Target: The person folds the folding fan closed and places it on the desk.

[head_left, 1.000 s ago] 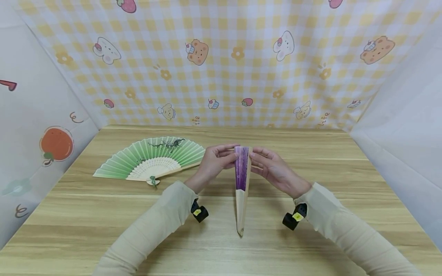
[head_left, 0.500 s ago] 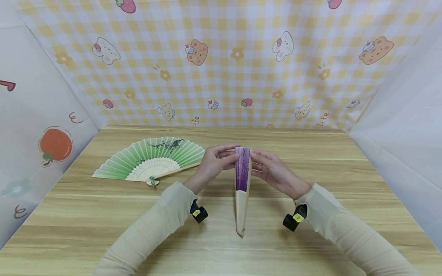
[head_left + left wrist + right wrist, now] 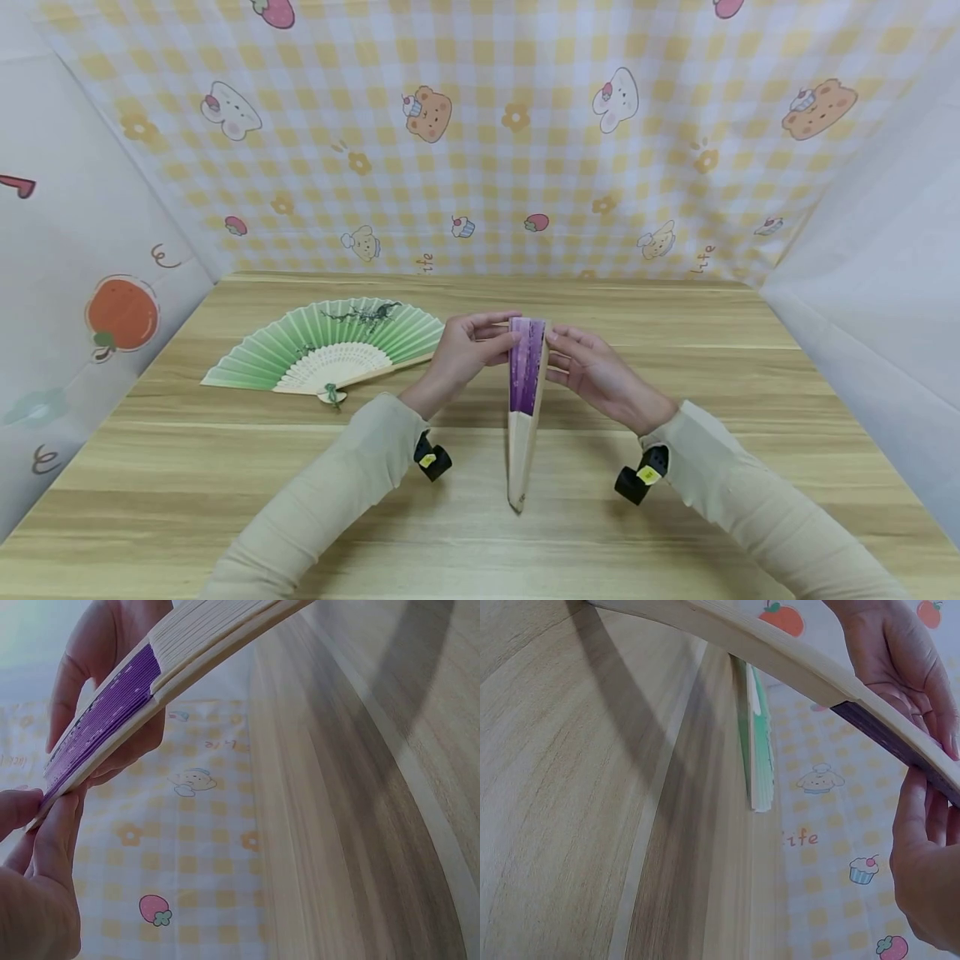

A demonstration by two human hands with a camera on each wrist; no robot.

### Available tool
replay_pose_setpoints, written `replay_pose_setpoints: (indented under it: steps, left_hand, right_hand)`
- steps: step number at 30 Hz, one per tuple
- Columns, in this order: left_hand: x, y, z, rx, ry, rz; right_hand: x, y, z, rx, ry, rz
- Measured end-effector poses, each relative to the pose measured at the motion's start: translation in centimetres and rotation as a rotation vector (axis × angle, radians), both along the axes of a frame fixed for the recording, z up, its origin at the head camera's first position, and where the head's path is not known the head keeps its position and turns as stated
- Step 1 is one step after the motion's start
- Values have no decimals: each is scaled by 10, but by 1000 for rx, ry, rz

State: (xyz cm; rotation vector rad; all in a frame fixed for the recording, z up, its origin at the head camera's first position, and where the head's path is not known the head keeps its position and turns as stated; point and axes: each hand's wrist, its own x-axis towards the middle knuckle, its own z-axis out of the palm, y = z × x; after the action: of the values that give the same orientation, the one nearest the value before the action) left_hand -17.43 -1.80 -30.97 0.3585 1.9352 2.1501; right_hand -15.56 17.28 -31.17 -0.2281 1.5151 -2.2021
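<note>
A person's two hands hold the purple fan (image 3: 525,367) nearly folded above the table (image 3: 570,554), its leaf end raised between them and its narrow end pointing toward the wearer; the left hand (image 3: 467,352) pinches the leaf end between thumb and fingers, while the right hand (image 3: 598,375) grips the opposite edge, thumb against the wood. The narrow end has just swung slightly to the left, and the purple face shows a touch wider than half a second ago; both hands stay almost where they were, so the handling appears little advanced, the folds loosened only slightly at most. To the left lies the green fan (image 3: 300,346), fully spread, its tassel (image 3: 332,392) hanging near the pivot, unmoved.

Much stays out of sight: the left hand covers the end of the green fan's near rib; several right fingertips vanish behind the purple fan; the left wrist view cuts off its narrow end, the right wrist view its leaf end; whether that narrow end touches the wood below cannot be told; the print on the purple leaf is too small to read.
</note>
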Motion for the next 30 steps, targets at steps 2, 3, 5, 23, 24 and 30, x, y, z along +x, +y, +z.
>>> replay_pose_setpoints:
  steps: [2,3,5,23,24,30]
  left_hand:
    - [0,0,0,-3,-1,7]
    - [0,0,0,-7,2,10]
    - [0,1,0,-11,7,14]
    - [-4,3,1,-84,57,32]
    - [-4,3,1,-92,58,33]
    - [-4,4,3,-106,50,31]
  right_hand:
    - [0,0,0,-4,3,1]
    - [0,0,-1,-7,5,1]
    - [0,-1,-1,-10,10,2]
    - [-2,-1,1,2,15,-21]
    - [-3,-2,1,4,12,-24]
    - [-4,-2,2,2,-7,-35]
